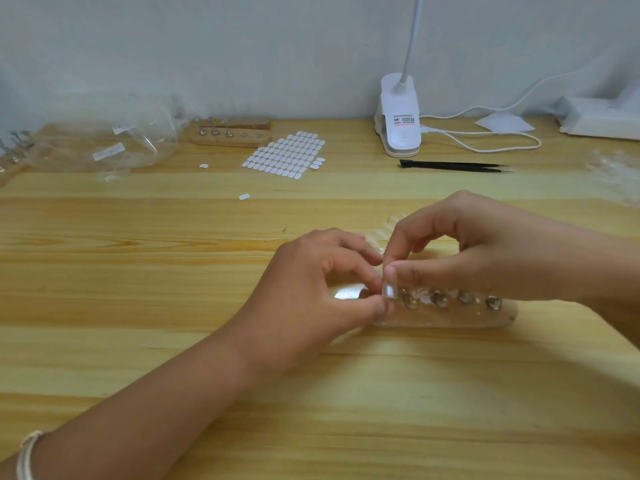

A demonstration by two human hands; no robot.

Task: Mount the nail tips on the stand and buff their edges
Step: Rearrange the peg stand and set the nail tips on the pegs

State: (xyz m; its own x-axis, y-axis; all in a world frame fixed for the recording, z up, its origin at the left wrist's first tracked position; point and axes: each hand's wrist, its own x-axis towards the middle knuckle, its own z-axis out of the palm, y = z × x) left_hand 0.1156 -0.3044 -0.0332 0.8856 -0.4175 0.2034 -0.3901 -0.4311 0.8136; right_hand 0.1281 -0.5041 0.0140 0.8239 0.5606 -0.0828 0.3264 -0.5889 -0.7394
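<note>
A nail tip (389, 291) sits at the left end of the wooden stand (446, 318), which lies on the counter (173, 271) in front of the person. The left hand (311, 289) pinches it from the left, thumb and forefinger closed on its edge; the right hand (460, 247) comes from above the stand, its fingers (393, 271) closed on the tip's top. Whether the tip is already seated on a peg is hidden by the fingertips. Right of it along the stand, four metal pegs (440, 299) show, blurred. Behind the stand, a row of clear tips (381, 233) is mostly covered by the hands. Farther behind lie a sheet of white adhesive tabs (284, 155), a second stand (230, 133), black tweezers (453, 166), a clip lamp (400, 116) and crumpled plastic bags (104, 140) by the pale wall.
</note>
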